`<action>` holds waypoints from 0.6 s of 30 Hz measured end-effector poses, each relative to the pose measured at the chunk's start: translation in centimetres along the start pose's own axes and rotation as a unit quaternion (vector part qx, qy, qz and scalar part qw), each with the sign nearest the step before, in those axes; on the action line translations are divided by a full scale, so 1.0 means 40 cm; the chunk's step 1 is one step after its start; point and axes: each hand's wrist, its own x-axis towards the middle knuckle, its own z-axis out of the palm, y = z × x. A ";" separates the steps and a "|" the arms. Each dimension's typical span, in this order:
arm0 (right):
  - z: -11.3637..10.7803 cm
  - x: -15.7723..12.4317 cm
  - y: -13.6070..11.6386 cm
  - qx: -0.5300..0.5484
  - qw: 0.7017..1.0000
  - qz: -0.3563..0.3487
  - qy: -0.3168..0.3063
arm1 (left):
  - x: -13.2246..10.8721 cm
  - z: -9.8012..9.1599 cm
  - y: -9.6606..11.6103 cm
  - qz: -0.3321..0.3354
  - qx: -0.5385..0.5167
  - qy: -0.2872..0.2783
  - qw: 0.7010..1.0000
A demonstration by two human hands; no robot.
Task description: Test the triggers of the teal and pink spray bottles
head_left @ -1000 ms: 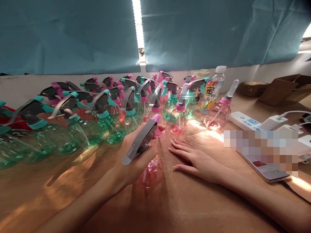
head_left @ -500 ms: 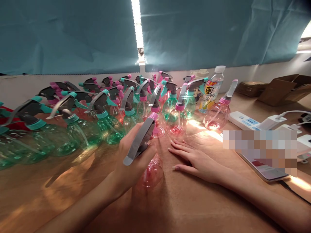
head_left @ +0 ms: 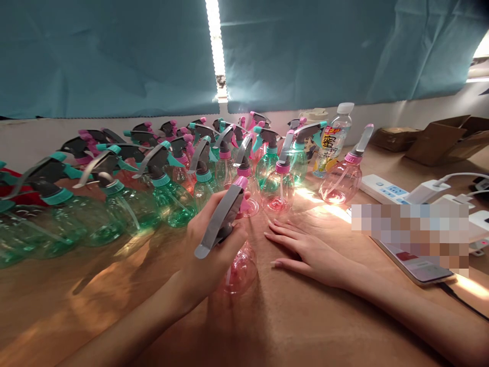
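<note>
One head-worn camera looks forward and down over the brown paper-covered table [head_left: 305, 326]. Closest below it, the left hand [head_left: 217, 257] grips a clear pink plastic spray bottle [head_left: 240, 272] beside the flat right hand [head_left: 305, 252], forearms entering from 6 o'clock. Rows of green and pink spray bottles [head_left: 171, 201] recede toward 10 o'clock; a teal cloth curtain [head_left: 114, 51] fills 12.

A pixelated patch [head_left: 410, 232] covers the far end of the phone [head_left: 420, 267]. The left hand [head_left: 214, 244] hides the neck of the pink bottle [head_left: 239, 270]. The leftmost green bottle [head_left: 11, 239] and the box [head_left: 446, 137] at right run off the edges.
</note>
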 end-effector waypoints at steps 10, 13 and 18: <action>0.001 0.001 0.000 -0.014 1.000 -0.001 -0.008 | -0.001 0.000 -0.015 0.018 0.012 -0.011 1.000; 0.001 0.000 0.001 -0.013 1.000 -0.001 -0.003 | 0.000 0.001 -0.018 0.012 0.001 -0.012 1.000; 0.000 -0.001 -0.001 -0.023 1.000 0.000 -0.004 | 0.001 0.001 -0.022 -0.007 -0.012 -0.012 1.000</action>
